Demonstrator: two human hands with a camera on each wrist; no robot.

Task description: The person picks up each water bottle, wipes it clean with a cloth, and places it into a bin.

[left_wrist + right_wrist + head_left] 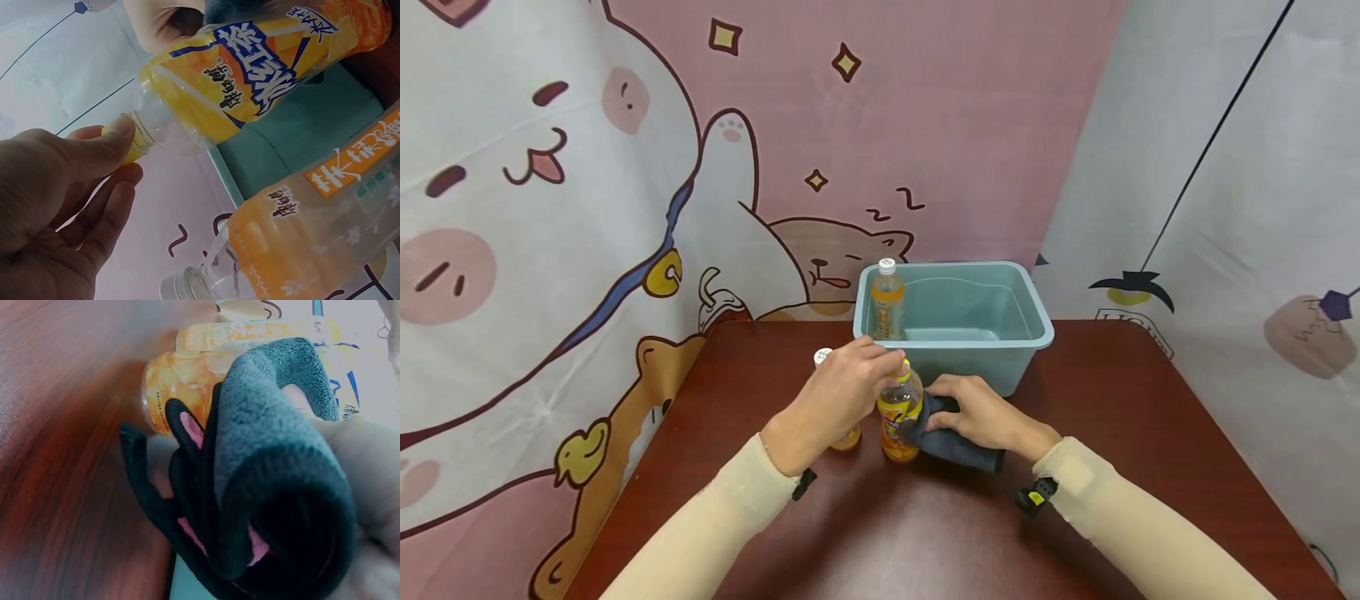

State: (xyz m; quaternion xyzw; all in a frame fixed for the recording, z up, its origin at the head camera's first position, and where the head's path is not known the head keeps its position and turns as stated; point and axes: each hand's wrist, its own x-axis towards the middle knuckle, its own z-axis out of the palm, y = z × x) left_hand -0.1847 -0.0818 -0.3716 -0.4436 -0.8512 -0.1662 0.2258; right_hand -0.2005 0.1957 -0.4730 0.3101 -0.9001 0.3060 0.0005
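My left hand (838, 392) pinches the yellow cap of an iced tea bottle (898, 425), which stands upright on the table. In the left wrist view, thumb and fingers close around that cap (130, 145) above the yellow-and-orange label. A folded dark grey cloth (958, 450) is gripped by my right hand (981, 412) and lies against the bottle's right side. Close up, the cloth (275, 412) shows fuzzy grey fabric, black edging and pink patches, and covers part of the bottle. Left of it stands a white-capped bottle (848, 440) with an orange label, partly hidden behind my left hand.
Behind the hands sits a blue-green plastic bin (970, 358) at the back of the brown table (737, 400). Another white-capped bottle (888, 308) stands in the bin's left end. A cartoon-printed curtain (985, 125) hangs behind the table.
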